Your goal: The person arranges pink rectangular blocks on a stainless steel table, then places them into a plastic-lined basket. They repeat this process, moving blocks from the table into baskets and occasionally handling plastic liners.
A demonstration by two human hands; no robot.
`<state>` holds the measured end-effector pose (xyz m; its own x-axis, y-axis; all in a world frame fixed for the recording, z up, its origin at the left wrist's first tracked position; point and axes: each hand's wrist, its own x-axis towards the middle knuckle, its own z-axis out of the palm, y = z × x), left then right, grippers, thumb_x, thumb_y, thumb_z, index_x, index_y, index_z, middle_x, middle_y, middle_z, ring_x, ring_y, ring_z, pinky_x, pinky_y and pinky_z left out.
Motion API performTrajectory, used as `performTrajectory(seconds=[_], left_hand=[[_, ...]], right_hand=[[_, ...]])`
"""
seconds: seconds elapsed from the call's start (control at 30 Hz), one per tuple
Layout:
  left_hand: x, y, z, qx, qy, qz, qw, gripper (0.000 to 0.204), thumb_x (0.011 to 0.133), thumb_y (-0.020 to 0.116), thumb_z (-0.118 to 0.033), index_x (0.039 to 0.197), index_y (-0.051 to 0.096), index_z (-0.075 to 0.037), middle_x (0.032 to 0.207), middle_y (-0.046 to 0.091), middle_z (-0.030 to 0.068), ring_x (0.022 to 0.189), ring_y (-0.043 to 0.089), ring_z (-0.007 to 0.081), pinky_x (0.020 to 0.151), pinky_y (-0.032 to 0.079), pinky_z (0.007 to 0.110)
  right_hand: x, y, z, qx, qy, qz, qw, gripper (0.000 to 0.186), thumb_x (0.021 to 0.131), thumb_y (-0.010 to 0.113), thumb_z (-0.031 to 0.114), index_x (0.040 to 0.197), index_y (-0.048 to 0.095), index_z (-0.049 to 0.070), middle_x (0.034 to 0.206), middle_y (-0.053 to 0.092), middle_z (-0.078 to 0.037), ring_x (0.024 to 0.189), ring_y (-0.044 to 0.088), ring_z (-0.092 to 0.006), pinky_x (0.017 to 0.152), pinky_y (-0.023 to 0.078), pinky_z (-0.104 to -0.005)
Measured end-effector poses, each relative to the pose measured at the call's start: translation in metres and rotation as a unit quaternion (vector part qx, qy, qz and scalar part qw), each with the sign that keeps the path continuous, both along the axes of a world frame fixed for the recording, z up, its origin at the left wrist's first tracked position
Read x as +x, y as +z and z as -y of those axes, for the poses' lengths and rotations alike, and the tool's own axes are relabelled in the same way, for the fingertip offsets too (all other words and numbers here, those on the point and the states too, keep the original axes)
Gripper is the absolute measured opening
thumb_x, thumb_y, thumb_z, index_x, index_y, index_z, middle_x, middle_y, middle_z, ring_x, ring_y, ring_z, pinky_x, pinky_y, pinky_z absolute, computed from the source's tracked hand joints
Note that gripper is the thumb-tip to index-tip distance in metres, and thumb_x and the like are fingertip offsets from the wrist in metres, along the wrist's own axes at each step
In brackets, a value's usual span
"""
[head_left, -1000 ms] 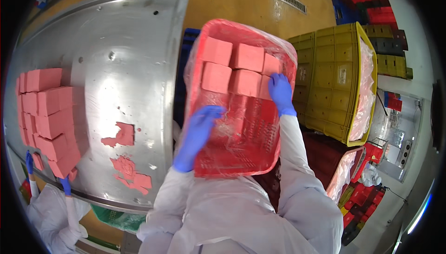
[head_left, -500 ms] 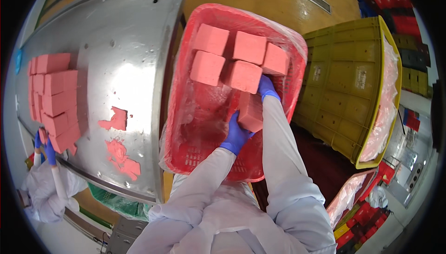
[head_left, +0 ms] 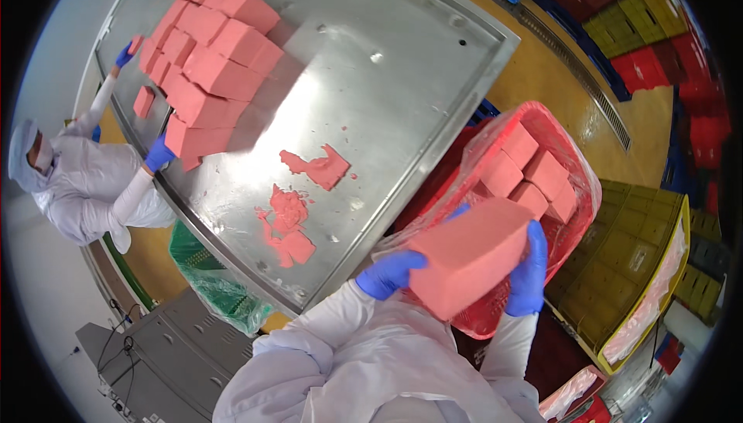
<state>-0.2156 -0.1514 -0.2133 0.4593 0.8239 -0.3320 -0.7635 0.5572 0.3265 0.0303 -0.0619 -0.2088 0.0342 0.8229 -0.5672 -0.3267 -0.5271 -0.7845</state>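
A large pink block is held up between my two blue-gloved hands, above the near end of a red crate. My left hand grips its left end, and my right hand presses along its right end. Beneath and beyond it stands the red crate, lined with clear plastic. Several more pink blocks sit in the crate's far part. What the blocks are made of cannot be told from the view.
A steel table lies to the left, bearing a heap of pink blocks and broken pink scraps. A co-worker handles blocks at its far-left edge. A yellow crate stands right; a green lined crate is below the table.
Both hands have lifted the block out of the red crate, toward me. My view has turned left, so more of the table shows. The co-worker's hands have moved apart.
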Motion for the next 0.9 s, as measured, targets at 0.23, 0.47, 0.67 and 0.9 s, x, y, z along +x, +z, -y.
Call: performTrajectory(seconds=[0.23, 0.47, 0.67, 0.9], left_hand=[[-0.13, -0.034, 0.032, 0.046, 0.37, 0.119, 0.92, 0.08, 0.085, 0.053, -0.054, 0.146, 0.028, -0.008, 0.148, 0.032, 0.0115, 0.137, 0.032, 0.0249, 0.112, 0.027, 0.042], [-0.207, -0.044, 0.098, -0.002, 0.487, 0.076, 0.87, 0.077, 0.086, 0.053, -0.052, 0.145, 0.029, -0.01, 0.148, 0.033, 0.012, 0.136, 0.032, 0.0279, 0.111, 0.027, 0.046], [-0.229, -0.047, 0.122, -0.021, 0.521, 0.075, 0.85, 0.074, 0.086, 0.052, -0.051, 0.145, 0.029, -0.012, 0.147, 0.033, 0.0124, 0.136, 0.032, 0.0305, 0.111, 0.027, 0.05], [-0.237, -0.045, 0.138, -0.031, 0.545, 0.09, 0.833, 0.072, 0.087, 0.052, -0.05, 0.145, 0.029, -0.014, 0.147, 0.033, 0.0128, 0.135, 0.032, 0.0334, 0.11, 0.027, 0.054]], right_hand=[[-0.186, 0.027, -0.019, 0.143, 0.315, -0.056, 0.937, 0.056, 0.07, 0.073, 0.003, 0.121, 0.049, 0.004, 0.114, 0.053, -0.003, 0.108, 0.049, -0.0137, 0.094, 0.04, -0.0277], [-0.308, 0.021, 0.009, 0.011, 0.387, -0.194, 0.901, 0.05, 0.076, 0.067, 0.002, 0.122, 0.049, 0.004, 0.105, 0.054, -0.003, 0.098, 0.052, -0.0097, 0.088, 0.041, -0.0231], [-0.33, -0.07, 0.006, 0.027, 0.523, 0.036, 0.851, 0.032, 0.088, 0.061, 0.014, 0.117, 0.056, 0.002, 0.11, 0.056, -0.003, 0.103, 0.055, -0.0126, 0.093, 0.042, -0.0263], [-0.359, -0.014, 0.033, 0.048, 0.525, -0.062, 0.848, 0.041, 0.093, 0.057, 0.019, 0.128, 0.049, 0.0, 0.122, 0.054, -0.009, 0.113, 0.049, -0.0134, 0.096, 0.039, -0.0285]])
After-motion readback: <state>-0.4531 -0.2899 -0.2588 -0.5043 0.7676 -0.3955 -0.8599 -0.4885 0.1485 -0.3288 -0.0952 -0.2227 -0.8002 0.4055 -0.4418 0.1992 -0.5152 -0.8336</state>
